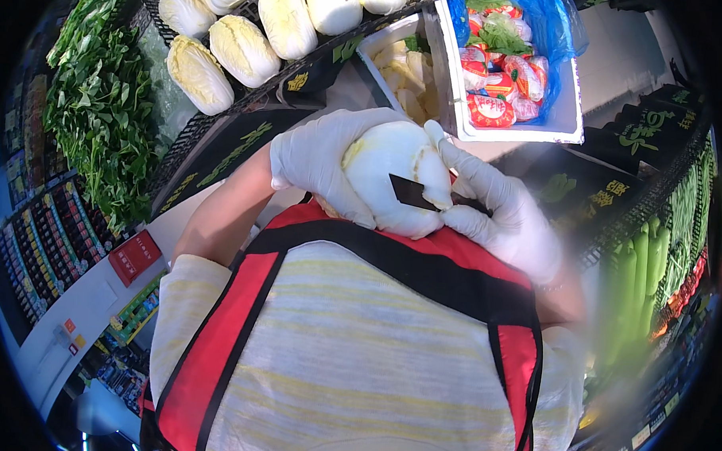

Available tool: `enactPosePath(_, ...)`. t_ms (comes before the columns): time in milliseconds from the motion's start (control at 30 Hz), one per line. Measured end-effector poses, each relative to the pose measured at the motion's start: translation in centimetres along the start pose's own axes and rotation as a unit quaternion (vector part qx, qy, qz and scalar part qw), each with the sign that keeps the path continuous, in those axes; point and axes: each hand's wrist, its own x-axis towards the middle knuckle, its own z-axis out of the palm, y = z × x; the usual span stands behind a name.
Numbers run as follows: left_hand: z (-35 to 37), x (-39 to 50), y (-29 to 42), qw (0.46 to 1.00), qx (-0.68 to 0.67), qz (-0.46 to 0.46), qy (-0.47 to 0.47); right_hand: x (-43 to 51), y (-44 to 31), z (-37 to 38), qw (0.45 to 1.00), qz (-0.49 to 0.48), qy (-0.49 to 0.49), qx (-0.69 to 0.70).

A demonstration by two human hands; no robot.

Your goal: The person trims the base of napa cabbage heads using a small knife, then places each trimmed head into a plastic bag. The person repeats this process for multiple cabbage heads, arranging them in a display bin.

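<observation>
A pale napa cabbage (387, 161) is held before my chest, its white base end turned up towards me. My left hand (327, 159), in a whitish glove, is wrapped around its left side. The gloved right hand (499, 200) is at the cabbage's right edge, gripping a small knife. The knife's dark, slant-tipped blade (413, 193) lies across the base, and a white outer leaf edge (437, 177) stands slightly away beside it. Most of the knife's handle is hidden by the right fingers. A red apron (213, 345) with black trim is just below the cabbage.
Several napa cabbages (245, 49) lie in a black crate at the top. A foam box (522, 136) holds wrapped produce and a blue bag (558, 29); another foam box (373, 44) contains pale leaves. Leafy greens (102, 109) are left, long green vegetables (634, 265) right.
</observation>
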Motion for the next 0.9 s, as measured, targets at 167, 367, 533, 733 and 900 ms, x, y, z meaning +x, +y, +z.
enactPosePath(167,-1.1,0.0,-0.4,1.0,0.009,0.026,-0.011,0.4,0.0,-1.8,0.991,0.002,-0.077,-0.108)
enactPosePath(367,-1.0,-0.3,0.9,0.999,-0.028,-0.029,-0.002,0.7,-0.4,-1.5,0.99,0.029,-0.097,-0.095)
enactPosePath(533,-0.8,-0.8,1.0,0.995,0.093,-0.003,0.047,1.0,-1.7,-0.5,0.993,0.06,-0.081,-0.055)
enactPosePath(733,-0.7,-1.0,0.2,0.997,0.054,-0.007,0.049,0.6,-0.4,0.4,0.998,0.019,-0.038,-0.035)
enactPosePath(900,-0.3,0.1,1.2,0.994,-0.069,-0.075,-0.033,-0.1,2.4,0.7,1.0,-0.031,0.007,0.003)
